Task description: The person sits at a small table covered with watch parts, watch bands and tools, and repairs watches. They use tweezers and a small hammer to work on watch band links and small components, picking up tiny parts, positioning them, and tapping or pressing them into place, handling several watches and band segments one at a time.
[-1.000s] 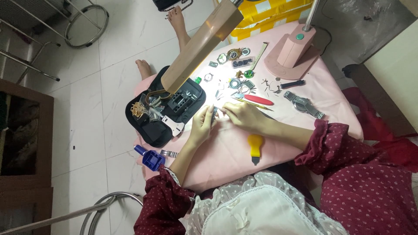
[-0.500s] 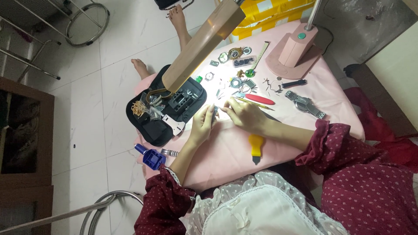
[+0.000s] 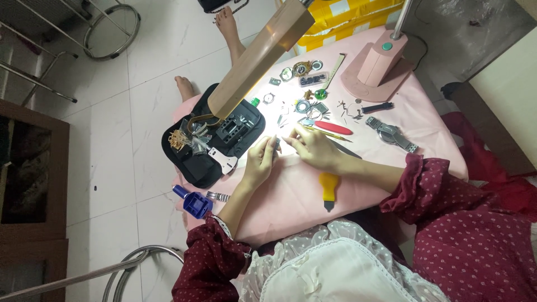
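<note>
A small table under a pink cloth (image 3: 391, 112) is filling the middle of the scene, and a long pink desk lamp (image 3: 263, 53) is throwing bright light on its centre. At the left edge a black zip-open tool case (image 3: 193, 162) is lying open with metal bits inside. On the near side a yellow-handled case knife (image 3: 329, 187) is resting on the cloth, and a blue plastic watch tool (image 3: 193, 204) is hanging at the near left edge, where I judge a nudge from the forearm could be sending it to the floor.

The left hand (image 3: 260, 162) is pinching a small dark watch part (image 3: 276, 143) under the lamp; the right hand (image 3: 313, 148) is closing its fingertips just beside it, on what I cannot tell. Tiny loose pins (image 3: 347, 109) are lying far right, and a sleeve could be sweeping them off.
</note>
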